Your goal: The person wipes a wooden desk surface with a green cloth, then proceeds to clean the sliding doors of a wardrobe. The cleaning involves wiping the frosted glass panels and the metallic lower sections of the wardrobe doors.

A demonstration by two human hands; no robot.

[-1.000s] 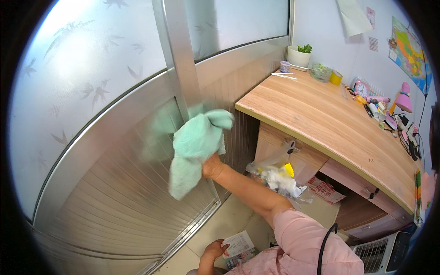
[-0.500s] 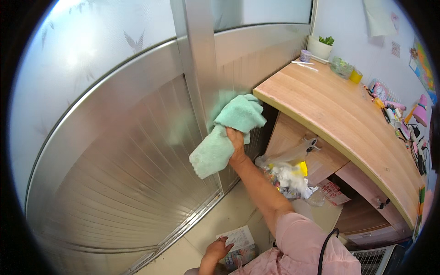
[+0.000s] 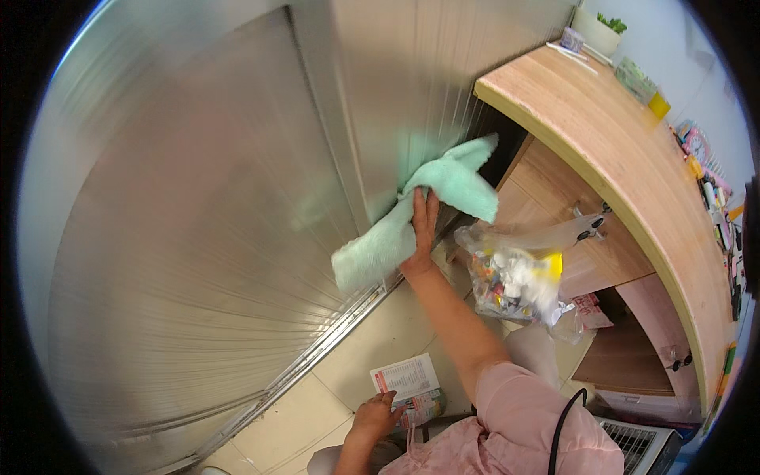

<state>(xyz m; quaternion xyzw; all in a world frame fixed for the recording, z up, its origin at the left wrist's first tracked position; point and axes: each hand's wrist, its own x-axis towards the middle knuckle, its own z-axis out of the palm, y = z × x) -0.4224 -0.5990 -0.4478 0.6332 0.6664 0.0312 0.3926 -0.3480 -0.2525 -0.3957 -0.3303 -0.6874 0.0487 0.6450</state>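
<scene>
My right hand (image 3: 422, 229) presses a pale green towel (image 3: 455, 184) against the ribbed lower part of a metal-framed sliding door (image 3: 237, 182). Its fingers point upward over the bunched middle of the towel, and the two ends hang out on either side. Lower down, my left hand (image 3: 375, 417) holds nothing and rests near my knee, fingers apart. Just beyond those fingers a printed leaflet (image 3: 405, 375) lies over another colourful printed item (image 3: 421, 407); I cannot tell whether the fingertips touch them.
A wooden desk (image 3: 586, 103) curves along the right, with a potted plant (image 3: 598, 33), yellow tape (image 3: 659, 104) and several small things on top. A clear plastic bag of rubbish (image 3: 514, 277) hangs from a cabinet handle below. The metal door track (image 3: 324, 340) crosses the tiled floor.
The view has tilted downward. My right hand has slid lower along the door with the towel, its fingers now stretched upward. My left hand stays near the leaflet.
</scene>
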